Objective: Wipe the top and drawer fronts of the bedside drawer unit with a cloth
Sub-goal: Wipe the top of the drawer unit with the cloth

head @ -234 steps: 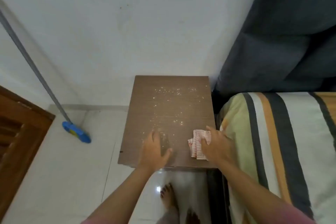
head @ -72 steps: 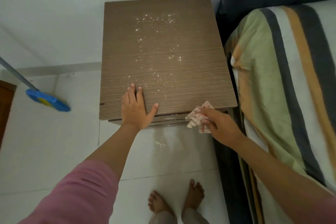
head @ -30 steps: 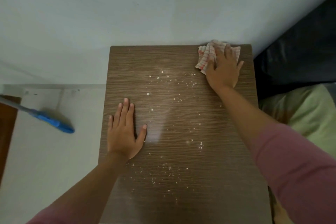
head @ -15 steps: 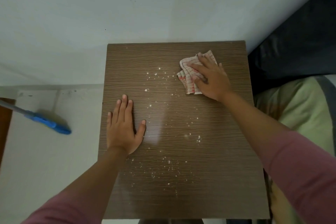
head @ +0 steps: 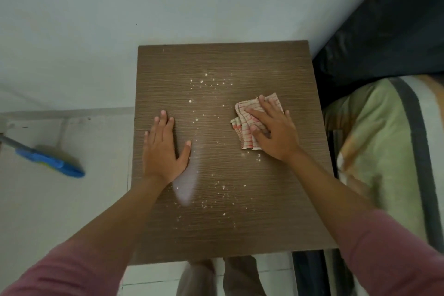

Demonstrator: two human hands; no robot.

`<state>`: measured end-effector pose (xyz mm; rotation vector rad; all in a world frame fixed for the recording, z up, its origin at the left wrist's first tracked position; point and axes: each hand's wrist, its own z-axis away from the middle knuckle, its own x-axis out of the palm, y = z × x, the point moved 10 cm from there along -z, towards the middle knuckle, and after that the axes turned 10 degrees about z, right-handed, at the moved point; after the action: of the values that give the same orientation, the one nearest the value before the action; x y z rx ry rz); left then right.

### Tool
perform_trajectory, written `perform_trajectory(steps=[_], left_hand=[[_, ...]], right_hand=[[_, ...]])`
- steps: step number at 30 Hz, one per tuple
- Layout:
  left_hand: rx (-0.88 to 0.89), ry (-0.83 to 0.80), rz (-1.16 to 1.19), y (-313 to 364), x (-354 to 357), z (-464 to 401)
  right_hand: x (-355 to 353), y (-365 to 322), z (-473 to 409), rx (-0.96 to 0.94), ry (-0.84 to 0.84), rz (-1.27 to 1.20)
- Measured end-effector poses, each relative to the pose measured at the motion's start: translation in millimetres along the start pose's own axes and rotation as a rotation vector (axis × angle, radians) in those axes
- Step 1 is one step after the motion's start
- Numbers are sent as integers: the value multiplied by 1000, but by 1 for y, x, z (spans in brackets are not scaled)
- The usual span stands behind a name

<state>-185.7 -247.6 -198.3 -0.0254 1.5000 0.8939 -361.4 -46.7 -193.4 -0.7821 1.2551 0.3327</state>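
Under the right hand (head: 276,132), at about 3 o'clock on the unit's top (head: 276,223), lies the one cloth (head: 247,125), folded and pressed flat by spread, straight fingers. The left hand (head: 163,149) rests flat and empty at 9 o'clock, fingers straight, bracing the unit. Crumbs (head: 211,84) dot the middle of the top, one cluster toward 12 o'clock and another toward 6 o'clock, too many to count; the strip along the right edge looks clean. My judgement: the top is barely begun, most of it unwiped, and the drawer fronts, out of view, are yet to do. Out at 9 o'clock on the floor stands one blue mop (head: 50,163); at 3 o'clock, one striped bed (head: 384,151).
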Motion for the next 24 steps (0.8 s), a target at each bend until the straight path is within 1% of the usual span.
perform_trajectory(steps=[3,5,10,16,24], left_hand=[[85,-61,83,2,0,33],[127,-76,63,1,-2,66],[71,-89,-5,-11,9,126],[84,-81,-89,-15,20,133],[89,-57,-75,-16,18,134]], right_hand=[[4,-4,22,14,12,-5],[6,-8,35,20,22,1],[12,-13,60,46,29,-1],[17,-17,88,69,35,5],[22,-22,115,93,47,-13]])
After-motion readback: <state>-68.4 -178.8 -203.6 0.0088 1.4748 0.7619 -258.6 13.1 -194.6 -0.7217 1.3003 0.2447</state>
